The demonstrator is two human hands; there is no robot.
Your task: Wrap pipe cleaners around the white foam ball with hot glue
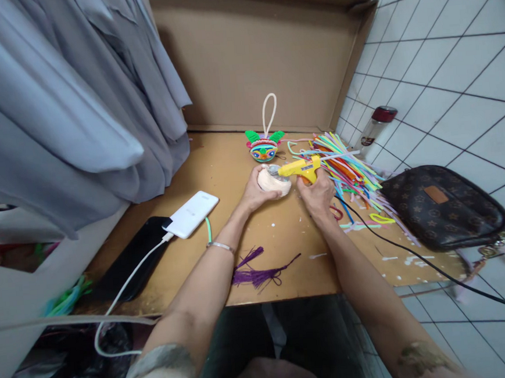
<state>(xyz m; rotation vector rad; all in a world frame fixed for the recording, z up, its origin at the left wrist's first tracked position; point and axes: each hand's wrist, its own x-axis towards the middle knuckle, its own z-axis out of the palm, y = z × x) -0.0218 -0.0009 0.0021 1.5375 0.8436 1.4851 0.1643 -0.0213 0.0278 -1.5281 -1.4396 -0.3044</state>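
Note:
In my left hand (255, 190) is a rounded cream-coloured piece (273, 184) with a greyish hollow facing up; what it is made of I cannot make out. My right hand (317, 192) grips a yellow hot glue gun (301, 166), a glue stick poking out of its back. The gun's nozzle points left, at the hollow of the cream piece; whether it touches is too small to tell. Just behind stands a colourful animal-head ornament (263, 150) with green ears and a white loop (269, 109) on top. Purple tassels (259, 273) lie between my forearms.
Many coloured pipe cleaners (351, 169) are heaped at the right, beside a brown patterned bag (446, 206) and a red-lidded bottle (376, 127). A black cord (397, 247) crosses the table's right side. At left lie a white power bank (193, 213) with a cable and a black phone-like slab (131, 262).

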